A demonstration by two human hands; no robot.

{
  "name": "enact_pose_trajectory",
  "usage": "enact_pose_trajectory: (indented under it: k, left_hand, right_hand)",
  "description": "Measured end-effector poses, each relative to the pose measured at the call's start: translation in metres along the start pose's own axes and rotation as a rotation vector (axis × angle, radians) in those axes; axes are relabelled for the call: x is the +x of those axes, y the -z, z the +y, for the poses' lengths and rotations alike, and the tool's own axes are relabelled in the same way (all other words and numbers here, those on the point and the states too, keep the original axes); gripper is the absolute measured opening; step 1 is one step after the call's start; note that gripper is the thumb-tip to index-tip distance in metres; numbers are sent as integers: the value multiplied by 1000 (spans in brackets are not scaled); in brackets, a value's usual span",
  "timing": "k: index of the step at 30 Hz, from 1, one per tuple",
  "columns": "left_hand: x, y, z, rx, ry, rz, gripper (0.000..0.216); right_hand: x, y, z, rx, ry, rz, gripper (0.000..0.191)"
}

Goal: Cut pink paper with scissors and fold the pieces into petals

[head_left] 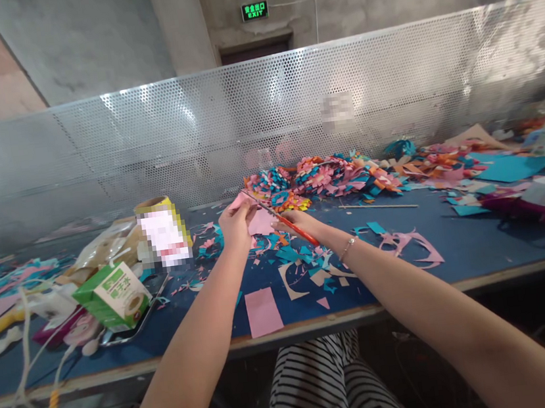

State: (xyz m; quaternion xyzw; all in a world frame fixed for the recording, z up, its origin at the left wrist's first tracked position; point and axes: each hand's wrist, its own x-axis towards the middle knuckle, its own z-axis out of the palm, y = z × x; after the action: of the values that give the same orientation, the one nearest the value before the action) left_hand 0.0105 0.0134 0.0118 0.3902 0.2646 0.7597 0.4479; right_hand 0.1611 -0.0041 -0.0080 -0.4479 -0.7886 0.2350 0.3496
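My left hand [235, 225] pinches a folded piece of pink paper [257, 221] above the blue table [480, 241]. My right hand [299, 222], with a thin bracelet at the wrist, is closed round red-handled scissors [289, 223]. Their blades reach up and left across the pink paper's top edge. Paper offcuts in pink, teal and cream [310, 269] lie just under both hands, and a pink rectangle of paper [262, 311] lies near the table's front edge.
Finished paper flowers [329, 176] are heaped at the back by a perforated metal screen [262, 119]. A green carton [113, 296], a yellow roll [156, 208], bags and white cables crowd the left. A thin wooden stick [377, 206] and coloured sheets lie to the right.
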Motion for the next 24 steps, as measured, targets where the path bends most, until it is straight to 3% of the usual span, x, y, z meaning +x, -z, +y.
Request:
enact_pose_trajectory:
  k: [11, 24]
  left_hand:
    - [-1, -2, 5, -44, 89, 15, 12]
    - [2, -1, 6, -63, 144, 57, 10]
  right_hand:
    - [0, 3, -4, -90, 0, 46, 55]
    - [-2, 4, -5, -12, 8, 26, 54]
